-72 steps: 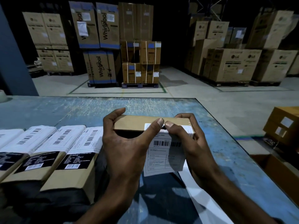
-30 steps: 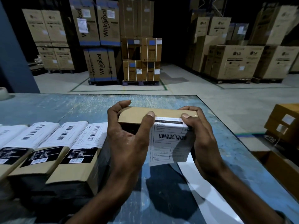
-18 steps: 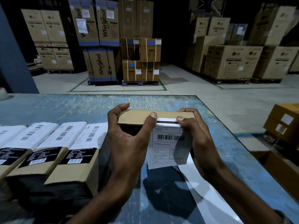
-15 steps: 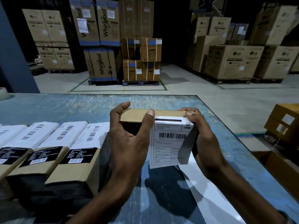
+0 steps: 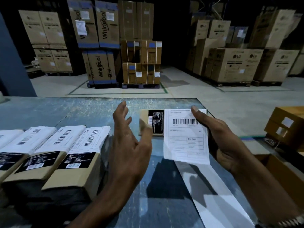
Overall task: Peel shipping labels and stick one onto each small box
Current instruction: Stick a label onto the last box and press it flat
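A: Status of the hands?

B: Left hand (image 5: 130,145) is open, fingers spread, holding nothing. Right hand (image 5: 222,137) grips the small box (image 5: 144,120) from its right side, thumb over the shipping label (image 5: 185,137).

A: Why that hold?

B: Likely to pin the label while its loose lower half overhangs. Labelled boxes (image 5: 65,155) lie left of the left hand, presumably set aside as done.

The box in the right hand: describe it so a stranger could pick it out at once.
Start at the blue table; a row of labelled boxes lies along its left side. Right of that row, the right hand holds one small box up off the table. Only this box is in a grip, and its white label hangs past its lower edge beside a black sticker.
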`<state>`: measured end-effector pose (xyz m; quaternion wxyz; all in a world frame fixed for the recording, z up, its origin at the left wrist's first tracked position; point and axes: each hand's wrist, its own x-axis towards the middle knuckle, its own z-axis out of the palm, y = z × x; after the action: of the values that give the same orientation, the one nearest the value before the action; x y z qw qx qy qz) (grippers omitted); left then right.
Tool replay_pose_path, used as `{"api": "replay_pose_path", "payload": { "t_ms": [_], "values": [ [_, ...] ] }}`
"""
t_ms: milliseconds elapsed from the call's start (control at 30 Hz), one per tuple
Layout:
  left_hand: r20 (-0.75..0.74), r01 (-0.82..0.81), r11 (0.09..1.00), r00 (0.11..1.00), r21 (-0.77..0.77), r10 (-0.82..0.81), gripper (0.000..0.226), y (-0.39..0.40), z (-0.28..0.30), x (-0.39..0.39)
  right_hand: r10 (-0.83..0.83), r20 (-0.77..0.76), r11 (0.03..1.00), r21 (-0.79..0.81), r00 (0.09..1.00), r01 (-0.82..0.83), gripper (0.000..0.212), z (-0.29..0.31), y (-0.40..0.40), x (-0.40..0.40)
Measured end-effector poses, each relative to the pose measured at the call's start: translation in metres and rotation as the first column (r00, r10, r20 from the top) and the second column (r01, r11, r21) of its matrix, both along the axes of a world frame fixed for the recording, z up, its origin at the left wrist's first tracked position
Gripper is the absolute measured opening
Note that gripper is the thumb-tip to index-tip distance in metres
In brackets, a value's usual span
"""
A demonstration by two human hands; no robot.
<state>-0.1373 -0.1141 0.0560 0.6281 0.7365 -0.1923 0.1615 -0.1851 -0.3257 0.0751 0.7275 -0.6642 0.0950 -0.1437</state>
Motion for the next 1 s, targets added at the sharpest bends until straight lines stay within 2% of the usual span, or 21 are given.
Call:
{"api": "replay_pose_path", "payload": {
  "t_ms": [100,167,200,267,333,367,500,567,667,767,833,900,967,1000],
  "values": [
    [0.286,-0.098,0.954,0.958,0.283,0.014,0.09,0.007,-0.006,0.002,-0.037,-0.074,0.994,0.097,0.997,0.044,0.056,-0.005,-0.007,0.004],
    [0.479,-0.226,0.824,0.876,0.519,-0.062,0.107,0.007,-0.012,0.008,-0.041,-0.109,0.989,0.136,0.993,0.056,0.054,-0.008,-0.011,0.006],
    [0.517,-0.268,0.746,0.847,0.61,-0.119,0.115,0.007,-0.014,0.012,-0.031,-0.125,0.987,0.152,0.992,0.05,0.053,-0.009,-0.011,0.006],
    [0.489,-0.275,0.613,0.847,0.74,-0.21,0.126,0.005,-0.02,0.019,0.017,-0.15,0.983,0.182,0.988,0.011,0.052,-0.01,-0.011,0.007],
    [0.462,-0.27,0.539,0.849,0.798,-0.259,0.128,0.004,-0.024,0.021,0.075,-0.157,0.971,0.237,0.985,-0.036,0.05,-0.009,-0.011,0.007],
    [0.471,-0.277,0.535,0.841,0.798,-0.267,0.122,0.004,-0.026,0.02,0.101,-0.159,0.962,0.269,0.982,-0.055,0.048,-0.009,-0.011,0.006],
    [0.562,-0.325,0.618,0.794,0.715,-0.233,0.085,0.007,-0.024,0.019,0.21,-0.176,0.929,0.343,0.962,-0.14,0.05,-0.005,-0.007,0.004],
    [0.547,-0.287,0.675,0.812,0.68,-0.205,0.077,0.012,-0.021,0.014,0.23,-0.211,0.947,0.272,0.95,-0.169,0.052,-0.002,-0.006,0.001],
    [0.392,-0.135,0.787,0.908,0.602,-0.144,0.068,0.018,-0.017,0.004,0.199,-0.313,0.979,0.029,0.929,-0.201,0.075,-0.005,-0.011,0.0],
    [0.238,-0.027,0.856,0.965,0.516,-0.113,0.06,0.018,-0.015,0.0,0.247,-0.214,0.968,0.023,0.945,-0.248,0.094,-0.008,-0.016,0.001],
    [0.114,0.042,0.872,0.987,0.487,-0.111,0.056,0.019,-0.013,0.002,0.29,-0.108,0.955,0.09,0.951,-0.281,0.097,-0.01,-0.024,0.001],
    [-0.023,0.119,0.874,0.992,0.471,-0.122,0.049,0.019,-0.012,0.006,0.387,-0.024,0.92,0.073,0.922,-0.384,0.094,-0.014,-0.029,-0.002],
    [-0.135,0.184,0.852,0.982,0.49,-0.134,0.048,0.02,-0.01,0.008,0.496,-0.034,0.868,-0.005,0.868,-0.496,0.11,-0.023,-0.036,0.0],
    [-0.162,0.202,0.835,0.977,0.512,-0.138,0.049,0.019,-0.009,0.009,0.562,-0.059,0.823,-0.051,0.825,-0.565,0.106,-0.028,-0.037,0.001]
  ]
}}
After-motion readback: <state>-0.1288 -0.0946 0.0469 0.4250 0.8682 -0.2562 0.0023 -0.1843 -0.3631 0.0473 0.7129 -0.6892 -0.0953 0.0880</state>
